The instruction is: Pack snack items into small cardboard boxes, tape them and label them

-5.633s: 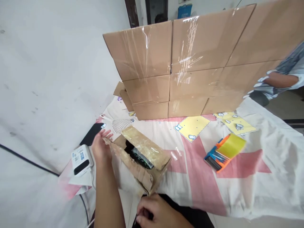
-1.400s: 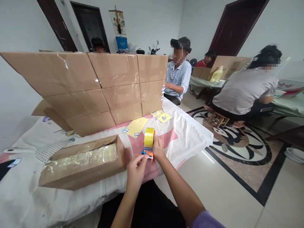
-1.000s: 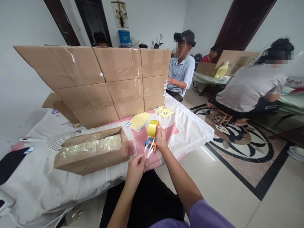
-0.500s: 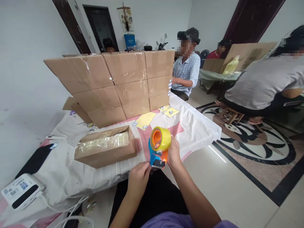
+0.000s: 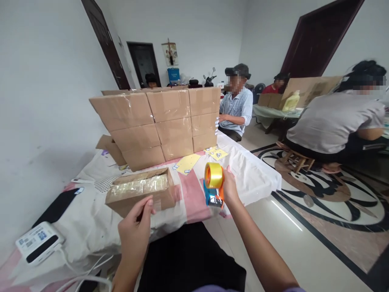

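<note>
My right hand [image 5: 230, 187] is closed round the handle of a blue and orange tape dispenser [image 5: 213, 196], held up over the front edge of the table. A roll of yellowish packing tape [image 5: 214, 175] sits on top of it. To the left, my left hand [image 5: 136, 222] pinches thumb and forefinger together on what looks like the end of the tape; the clear strip is hard to make out. Just behind that hand lies a long cardboard box [image 5: 136, 200], its top showing shiny clear tape.
A wall of stacked cardboard boxes [image 5: 173, 140] stands at the back of the cloth-covered table [image 5: 252, 162]. Yellow sheets [image 5: 187, 164] lie before it. A white device with cables [image 5: 39, 242] is at left. A co-worker [image 5: 238, 103] sits behind; another person [image 5: 334, 117] sits right.
My left hand has moved left, away from the dispenser, towards the long box. My right hand has shifted slightly right with the dispenser. The view has tilted up a little.
</note>
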{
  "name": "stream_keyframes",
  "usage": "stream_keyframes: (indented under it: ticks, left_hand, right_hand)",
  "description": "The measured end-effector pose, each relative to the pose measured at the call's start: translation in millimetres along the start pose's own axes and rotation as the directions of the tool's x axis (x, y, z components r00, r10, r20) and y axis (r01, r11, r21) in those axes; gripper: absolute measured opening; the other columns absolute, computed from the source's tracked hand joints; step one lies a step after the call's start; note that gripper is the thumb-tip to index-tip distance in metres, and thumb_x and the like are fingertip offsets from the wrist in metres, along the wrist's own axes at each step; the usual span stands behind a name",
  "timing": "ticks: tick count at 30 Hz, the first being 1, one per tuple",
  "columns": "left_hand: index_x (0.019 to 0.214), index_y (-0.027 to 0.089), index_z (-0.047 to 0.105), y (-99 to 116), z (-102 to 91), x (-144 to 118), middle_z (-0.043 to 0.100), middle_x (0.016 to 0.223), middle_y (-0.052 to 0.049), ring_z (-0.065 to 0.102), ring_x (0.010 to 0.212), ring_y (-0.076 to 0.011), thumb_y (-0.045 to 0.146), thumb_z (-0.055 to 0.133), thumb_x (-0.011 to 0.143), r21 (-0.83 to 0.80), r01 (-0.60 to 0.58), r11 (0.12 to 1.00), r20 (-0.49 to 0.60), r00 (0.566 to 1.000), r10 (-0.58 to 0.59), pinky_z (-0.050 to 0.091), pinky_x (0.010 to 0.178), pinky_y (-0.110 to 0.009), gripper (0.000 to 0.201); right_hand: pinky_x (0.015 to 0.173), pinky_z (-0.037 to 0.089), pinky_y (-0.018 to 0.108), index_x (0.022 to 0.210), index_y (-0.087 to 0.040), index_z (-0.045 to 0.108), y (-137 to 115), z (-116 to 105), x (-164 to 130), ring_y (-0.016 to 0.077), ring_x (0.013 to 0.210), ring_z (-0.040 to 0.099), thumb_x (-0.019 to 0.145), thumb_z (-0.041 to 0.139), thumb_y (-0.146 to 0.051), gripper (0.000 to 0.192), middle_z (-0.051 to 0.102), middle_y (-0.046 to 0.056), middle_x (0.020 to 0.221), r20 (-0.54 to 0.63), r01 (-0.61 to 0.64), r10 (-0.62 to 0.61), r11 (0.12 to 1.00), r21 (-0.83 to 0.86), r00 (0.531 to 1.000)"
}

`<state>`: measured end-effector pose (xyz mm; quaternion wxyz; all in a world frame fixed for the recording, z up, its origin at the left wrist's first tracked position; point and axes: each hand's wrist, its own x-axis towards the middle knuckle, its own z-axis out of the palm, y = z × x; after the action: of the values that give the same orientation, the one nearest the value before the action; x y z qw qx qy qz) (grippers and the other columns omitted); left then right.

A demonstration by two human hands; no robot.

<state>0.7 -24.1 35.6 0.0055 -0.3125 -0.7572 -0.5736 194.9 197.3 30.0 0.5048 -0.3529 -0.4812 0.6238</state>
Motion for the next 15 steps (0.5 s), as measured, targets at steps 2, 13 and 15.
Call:
stream_keyframes:
  ticks: [2, 13, 15]
  left_hand:
    - [0.111, 0.02, 0.075, 8.5, 4.9, 8.9, 0.07, 0.073, -0.001, 0.064, 0.072, -0.018, 0.059, 0.063, 0.085, -0.061, 0.026, 0.998, -0.006, 1.0, -0.026, 0.05, 0.07, -0.027, 0.048]
    - [0.124, 0.021, 0.067, -8.1, 10.9, 34.7, 0.068, 0.083, -0.004, 0.062, 0.077, -0.0196, 0.059, 0.06, 0.088, -0.208, 0.063, 0.976, 0.064, 0.997, -0.05, 0.05, 0.067, -0.028, 0.053]
    - [0.13, 0.022, 0.064, -4.4, 9.1, 28.6, 0.068, 0.081, -0.002, 0.063, 0.077, -0.0193, 0.058, 0.06, 0.089, -0.196, 0.082, 0.977, 0.093, 0.994, -0.064, 0.05, 0.069, -0.028, 0.055]
  right_hand:
    - [0.054, 0.05, 0.032, 0.079, -0.02, 0.057, 11.1, 17.3, 38.8, 0.0209, 0.059, 0.062, 0.085, 0.047, -0.072, 0.053, 0.063, 0.004, 0.065, 0.023, 0.013, -0.012, 0.999, -0.053, 1.0]
    - [0.08, 0.049, 0.039, 0.097, -0.017, 0.06, 27.3, 20.6, 82.8, 0.0266, 0.093, 0.061, 0.083, 0.057, -0.057, 0.042, 0.065, 0.011, 0.095, -0.131, 0.149, -0.21, 0.918, -0.369, 0.969]
    - [0.089, 0.047, 0.037, 0.107, -0.019, 0.061, 13.8, 27.2, 54.7, 0.0253, 0.103, 0.058, 0.085, 0.059, -0.048, 0.037, 0.063, 0.01, 0.106, -0.097, 0.236, -0.297, 0.884, -0.403, 0.95]
